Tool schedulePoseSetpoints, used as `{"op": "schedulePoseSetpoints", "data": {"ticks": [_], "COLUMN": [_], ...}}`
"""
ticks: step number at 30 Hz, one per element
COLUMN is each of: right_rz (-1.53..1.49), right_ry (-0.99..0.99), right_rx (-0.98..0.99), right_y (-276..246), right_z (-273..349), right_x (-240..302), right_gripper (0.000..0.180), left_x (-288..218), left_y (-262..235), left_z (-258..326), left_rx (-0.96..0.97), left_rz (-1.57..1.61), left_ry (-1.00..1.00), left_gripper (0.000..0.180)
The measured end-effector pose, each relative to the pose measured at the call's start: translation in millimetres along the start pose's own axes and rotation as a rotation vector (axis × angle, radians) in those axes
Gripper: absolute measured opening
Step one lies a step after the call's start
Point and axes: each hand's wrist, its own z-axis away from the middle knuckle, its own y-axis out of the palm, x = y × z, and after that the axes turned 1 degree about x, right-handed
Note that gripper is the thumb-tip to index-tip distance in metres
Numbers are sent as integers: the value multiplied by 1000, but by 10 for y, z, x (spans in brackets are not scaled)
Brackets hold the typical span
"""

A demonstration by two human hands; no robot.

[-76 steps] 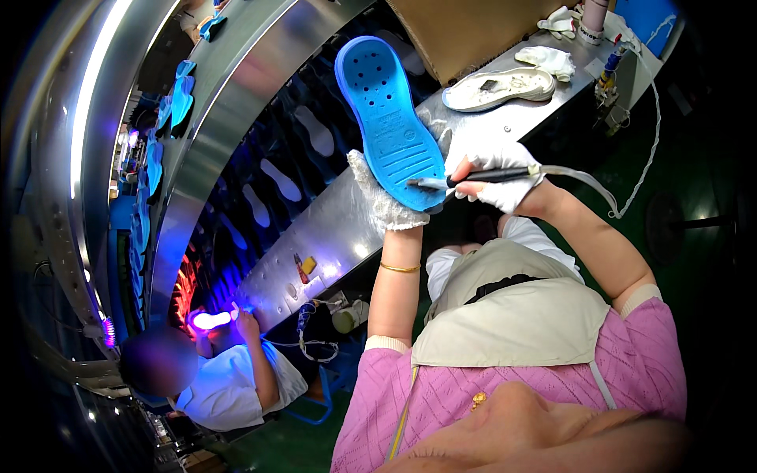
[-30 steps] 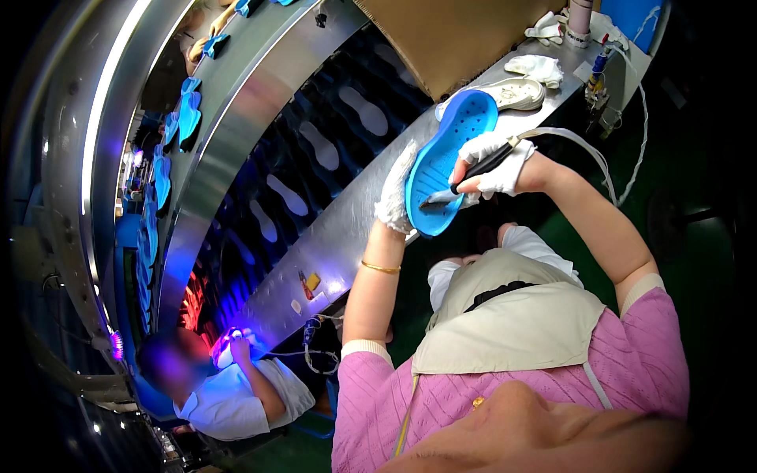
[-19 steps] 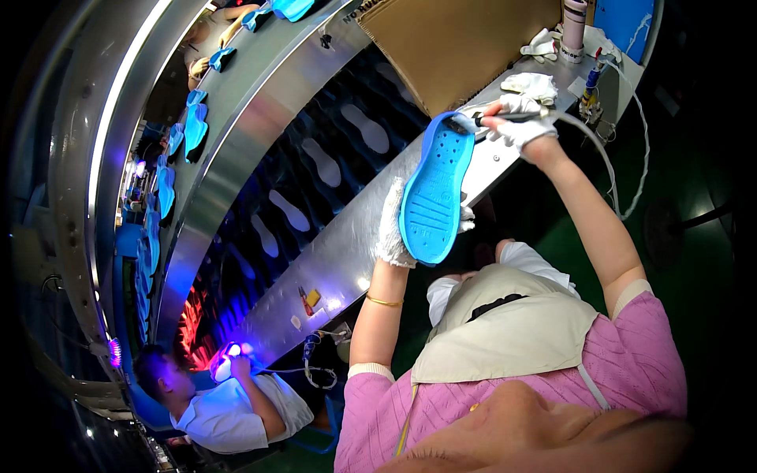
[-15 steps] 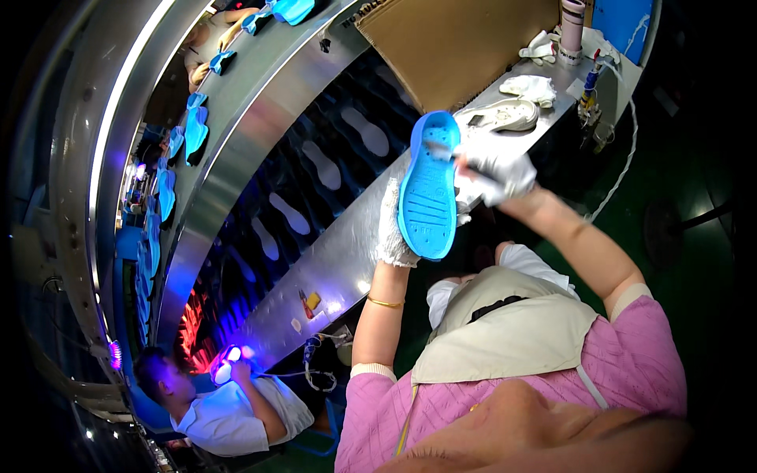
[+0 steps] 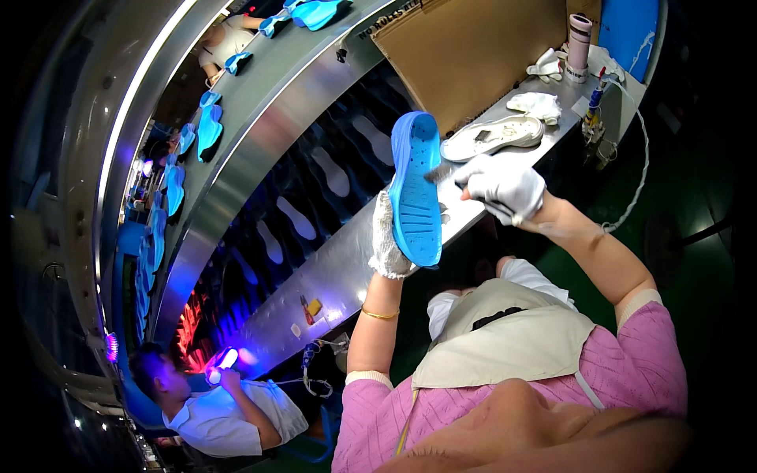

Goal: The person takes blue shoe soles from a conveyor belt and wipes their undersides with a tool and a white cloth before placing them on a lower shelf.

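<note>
Near blue sole (image 5: 416, 189) + brush (image 5: 438, 173): wht shoe (image 5: 514, 135) on bench (image 5: 347, 256), cardbd (image 5: 473, 59) beyond.

Metal bench (image 5: 335, 264): white shoe (image 5: 493, 138) near back edge, toward right end. Crumpled white cloth (image 5: 535, 106) just beside it. Pink cylinder (image 5: 579, 47) upright, farther toward right end; white glove (image 5: 544, 65) next to it. Brown cardboard (image 5: 473, 59) along back edge. Near front edge, toward left end: red-handled tool (image 5: 307, 310), yellow block (image 5: 315, 307) adjacent. Co-worker (image 5: 225, 414), white shirt, beside front edge, left end.
</note>
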Motion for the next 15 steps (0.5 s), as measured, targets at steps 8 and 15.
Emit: {"op": "schedulePoseSetpoints", "data": {"ticks": [8,15], "right_rz": [-9,-153], "right_ry": [55,117], "right_rx": [-87,-129], "right_y": [-325,-216], "right_z": [34,62], "right_x": [255,361], "right_gripper": [20,21], "left_x": [-920,-2449], "left_y": [501,662], "left_z": [-110,-1023], "left_rx": [230,109], "left_rz": [-119,125], "left_ry": [285,565], "left_gripper": [82,65]}}
